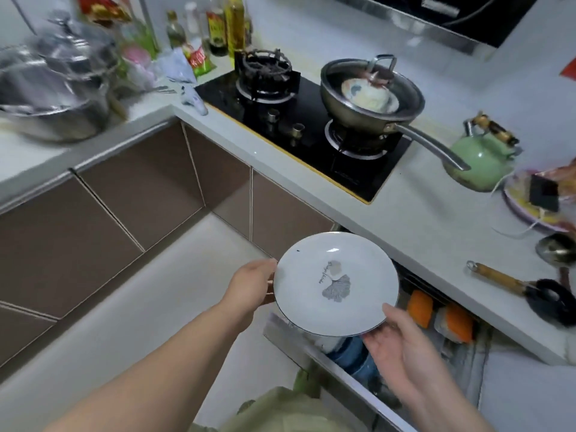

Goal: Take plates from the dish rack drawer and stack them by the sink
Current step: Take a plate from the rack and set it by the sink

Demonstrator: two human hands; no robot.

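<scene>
Kitchen floor below — plate (336, 283) between both hands' fingers (393, 316).

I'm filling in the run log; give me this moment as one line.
phase: carrying | object: white leaf-print plate | left hand: holds rim | right hand: holds rim | drawer: open

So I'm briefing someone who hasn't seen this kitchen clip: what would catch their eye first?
First, the white plate with a grey leaf print, held low in the middle between the left hand and right hand, above the open dish rack drawer. Next, the lidded pan on the black gas hob behind it, and the green kettle on the counter to the right.
</scene>
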